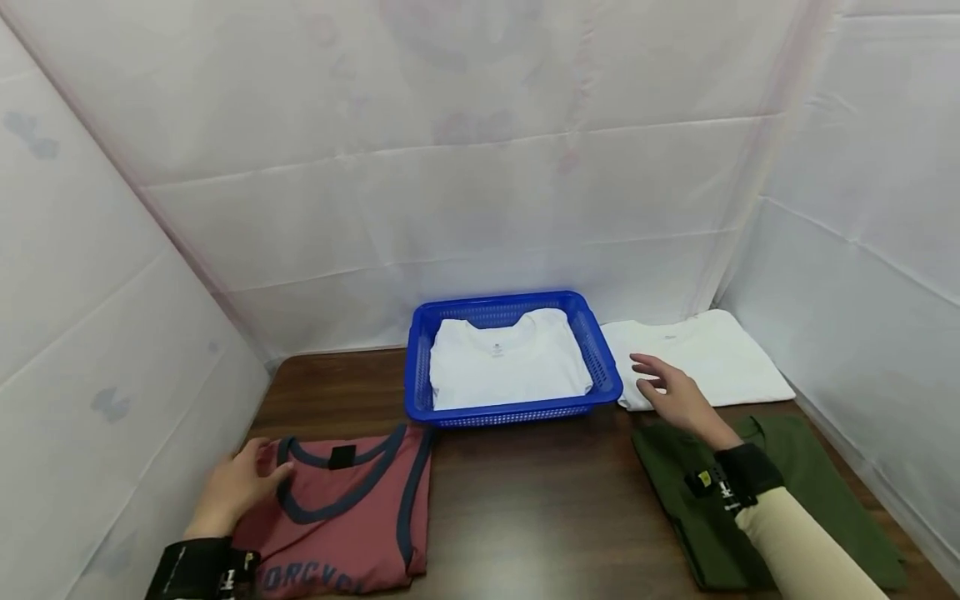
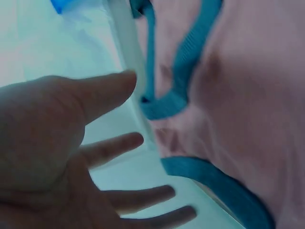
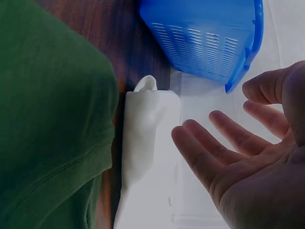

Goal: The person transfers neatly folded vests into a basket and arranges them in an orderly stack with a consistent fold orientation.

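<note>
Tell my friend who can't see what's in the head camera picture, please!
A person's left hand is at a folded red shirt, and their right hand is near a folded white shirt and a green shirt, all on a brown table. Between the hands, farther back, a blue basket holds a second white shirt.

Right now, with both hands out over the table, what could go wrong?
Possible risks:
1. The left hand is at one side of the folded red shirt; lifting by that edge alone might undo the fold.
2. The right forearm passes over the green shirt, so a low sweep could ruck it.
3. The white shirt on the table lies close beside the blue basket; sliding the basket that way may crumple it.
</note>
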The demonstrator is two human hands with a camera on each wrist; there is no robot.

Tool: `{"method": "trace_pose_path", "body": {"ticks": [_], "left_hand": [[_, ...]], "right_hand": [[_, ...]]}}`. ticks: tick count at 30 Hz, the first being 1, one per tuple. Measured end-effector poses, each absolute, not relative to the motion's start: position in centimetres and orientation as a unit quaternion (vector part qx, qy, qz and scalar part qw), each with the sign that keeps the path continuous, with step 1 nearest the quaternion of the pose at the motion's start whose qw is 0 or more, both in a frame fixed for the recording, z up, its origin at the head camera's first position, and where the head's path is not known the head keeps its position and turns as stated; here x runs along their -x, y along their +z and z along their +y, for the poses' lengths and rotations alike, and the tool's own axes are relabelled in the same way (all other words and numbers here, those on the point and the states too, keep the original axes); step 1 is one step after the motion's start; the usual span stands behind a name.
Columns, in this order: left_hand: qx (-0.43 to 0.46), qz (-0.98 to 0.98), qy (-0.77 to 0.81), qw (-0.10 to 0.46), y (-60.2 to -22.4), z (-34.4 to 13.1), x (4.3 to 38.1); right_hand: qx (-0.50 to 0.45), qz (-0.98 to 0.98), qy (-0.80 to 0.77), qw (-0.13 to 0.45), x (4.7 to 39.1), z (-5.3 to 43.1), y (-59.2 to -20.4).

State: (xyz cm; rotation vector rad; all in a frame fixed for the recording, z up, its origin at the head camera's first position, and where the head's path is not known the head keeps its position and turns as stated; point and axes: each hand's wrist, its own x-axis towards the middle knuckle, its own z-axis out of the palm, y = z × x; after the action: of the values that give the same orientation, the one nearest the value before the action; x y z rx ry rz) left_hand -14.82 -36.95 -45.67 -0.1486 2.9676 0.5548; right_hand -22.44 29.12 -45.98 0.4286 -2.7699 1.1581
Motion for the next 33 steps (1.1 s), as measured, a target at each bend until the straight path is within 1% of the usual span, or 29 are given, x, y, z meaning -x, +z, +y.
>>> {"method": "trace_pose_path", "body": {"ticks": [2,4,7,11,16,23,33], "left_hand": [[0.048,0.978,0.178,0.092,-45.9,-37.6,15.3],[0.043,0.978,0.172,0.113,-46.2,-37.9,15.5],[0.039,0.978,0.164,0.122,-46.5,-38.1,15.6],[0.025,0.981,0.158,0.11,-46.7,-38.1,15.8],[0.006,0.984,0.151,0.096,-46.7,-38.1,15.7],[-0.014,0.987,0.138,0.075,-46.6,-37.5,15.3],[-0.042,0.983,0.163,0.075,-46.3,-35.7,14.5]], "right_hand": [[-0.141,-0.915,0.375,0.052,22.2,29.2,-46.1],[-0.138,-0.916,0.374,0.05,21.9,29.3,-46.2],[-0.129,-0.911,0.391,0.032,21.1,29.3,-46.3],[-0.117,-0.902,0.416,0.002,20.1,29.3,-46.4],[-0.118,-0.896,0.428,-0.014,19.3,29.2,-46.4],[-0.121,-0.896,0.426,-0.029,18.7,28.9,-46.6],[-0.121,-0.896,0.426,-0.043,18.0,28.1,-46.9]]}}
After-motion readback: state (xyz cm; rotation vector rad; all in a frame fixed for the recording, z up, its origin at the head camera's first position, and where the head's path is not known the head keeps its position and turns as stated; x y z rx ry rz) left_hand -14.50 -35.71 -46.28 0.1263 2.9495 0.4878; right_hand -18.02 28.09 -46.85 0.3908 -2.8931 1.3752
